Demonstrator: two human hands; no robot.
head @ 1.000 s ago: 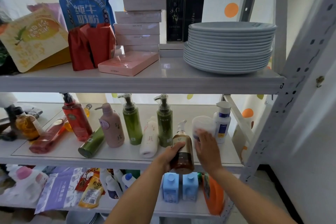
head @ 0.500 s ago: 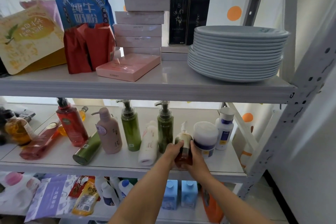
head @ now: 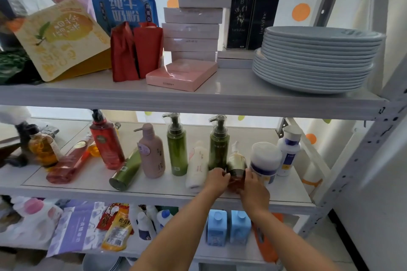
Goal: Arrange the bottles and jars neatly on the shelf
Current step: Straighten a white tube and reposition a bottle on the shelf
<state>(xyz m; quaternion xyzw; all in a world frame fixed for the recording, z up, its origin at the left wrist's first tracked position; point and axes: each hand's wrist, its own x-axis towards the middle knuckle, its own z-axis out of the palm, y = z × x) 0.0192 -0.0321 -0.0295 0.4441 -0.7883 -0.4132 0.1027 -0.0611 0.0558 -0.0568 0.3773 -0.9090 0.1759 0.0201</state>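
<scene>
On the middle shelf (head: 154, 189) a small brown pump bottle (head: 236, 166) stands upright between a dark green pump bottle (head: 218, 143) and a white jar with a blue band (head: 265, 160). My left hand (head: 217, 179) and my right hand (head: 254, 185) both grip its lower half from either side. A white bottle (head: 197, 166) lies just left of my hands. Further left stand a lighter green pump bottle (head: 177, 147), a pink pump bottle (head: 152, 154) and a red pump bottle (head: 106, 141). A green bottle (head: 126, 170) and a red bottle (head: 68, 166) lie on their sides.
A white bottle with a blue label (head: 288, 150) stands at the far right by the rack's post (head: 361, 156). An amber bottle (head: 43, 149) sits far left. The upper shelf holds stacked plates (head: 317, 59), boxes and pouches. The lower shelf has blue bottles (head: 229, 227) and packets.
The brown pump bottle went from being held at the shelf's front edge to standing further in beside the white jar. My right hand left the jar and joined my left on the bottle.
</scene>
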